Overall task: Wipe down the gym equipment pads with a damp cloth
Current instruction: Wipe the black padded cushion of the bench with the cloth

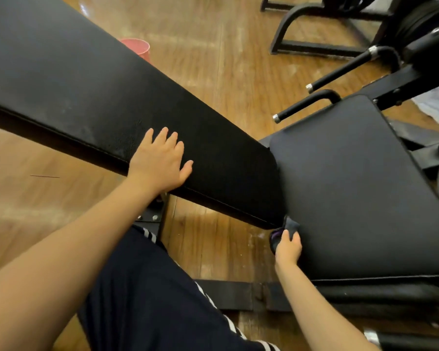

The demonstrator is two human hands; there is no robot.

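Head view: left hand (160, 164) flat, fingers spread, pressing on the long back pad (112, 105); right hand (288, 247) grips a bunched dark cloth (290, 225) at the near corner where that pad meets the seat pad (365, 186). Step in hand looks like wiping the seam between the pads. Best done by working a cloth edge into the gap, keeping the left hand braced, then sweeping outward across the seat in overlapping strokes.

Back pad (112, 102) left of seat pad (365, 188), bucket (137, 48) behind it.
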